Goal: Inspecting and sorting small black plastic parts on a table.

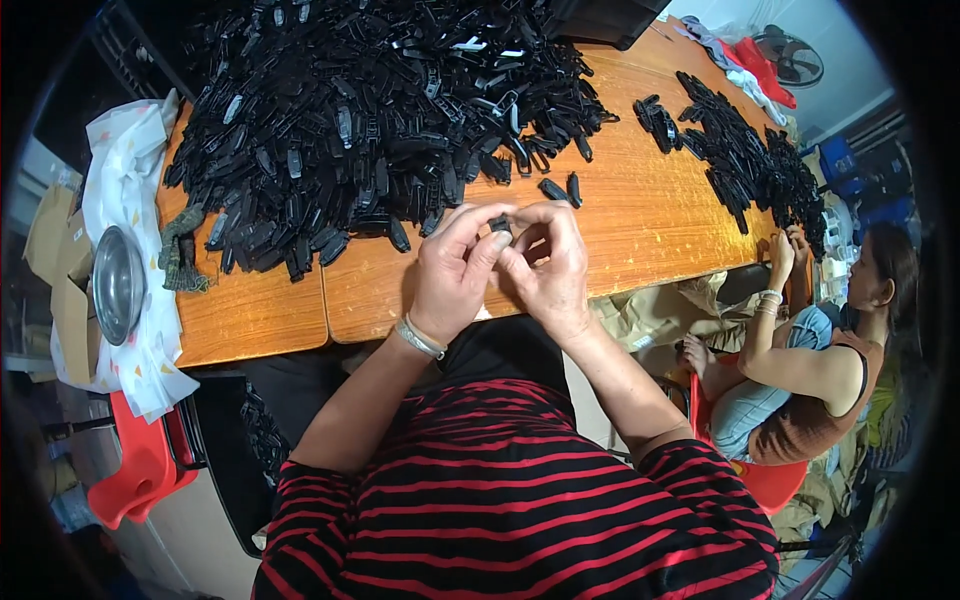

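Note:
My left hand (455, 268) pinches a small black plastic part (501, 227) between thumb and fingers, just above the table's near edge. From the other side, my right hand (552, 268) closes its thumb and curled fingers on the same part. Fingertips cover much of it, so its full shape is hidden. Just beyond my hands lie two loose black plastic pieces (560, 190) on the wood. A large heap of similar long black pieces (350, 130), some with open loops, spreads over the far left of the table.
The brown wooden table (640, 220) also bears a second black heap (735, 150) at right. A co-worker (815, 380) sits there, hands at the table edge. At left are a metal bowl (118, 285), white plastic sheeting (150, 370) and a red chair (140, 470).

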`<state>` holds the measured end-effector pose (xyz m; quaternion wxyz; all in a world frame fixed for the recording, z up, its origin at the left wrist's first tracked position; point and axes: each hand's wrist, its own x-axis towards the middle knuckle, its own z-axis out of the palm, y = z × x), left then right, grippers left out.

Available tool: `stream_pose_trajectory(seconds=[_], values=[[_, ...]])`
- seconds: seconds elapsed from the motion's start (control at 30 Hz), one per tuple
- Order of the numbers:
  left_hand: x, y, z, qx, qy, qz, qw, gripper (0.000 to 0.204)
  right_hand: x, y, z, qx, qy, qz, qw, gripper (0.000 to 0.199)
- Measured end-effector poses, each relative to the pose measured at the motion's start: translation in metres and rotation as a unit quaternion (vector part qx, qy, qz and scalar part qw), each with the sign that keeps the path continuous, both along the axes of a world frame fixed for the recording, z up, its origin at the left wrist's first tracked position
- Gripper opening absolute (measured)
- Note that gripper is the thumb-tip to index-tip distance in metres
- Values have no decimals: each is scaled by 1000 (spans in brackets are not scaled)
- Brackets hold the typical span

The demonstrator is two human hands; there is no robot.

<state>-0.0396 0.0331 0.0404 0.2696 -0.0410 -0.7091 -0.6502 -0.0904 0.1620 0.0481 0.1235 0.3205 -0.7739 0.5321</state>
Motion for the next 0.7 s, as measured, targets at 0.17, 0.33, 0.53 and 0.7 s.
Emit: stream_pose_trajectory(seconds=[0.17, 0.33, 0.53, 0.7], values=[[10, -1, 10, -56, 43, -21, 997, 13, 9, 4, -4, 69, -16, 92, 993, 43], [25, -1, 30, -60, 16, -79, 995, 22, 30, 4, 1, 23, -47, 110, 993, 39], [-3, 3, -24, 107, -97, -110, 983, 23, -11, 22, -9, 165, -202, 190, 947, 38], [-47, 10, -3, 136, -238, -159, 948, 11, -74, 60, 5, 118, -261, -4, 958, 26]])
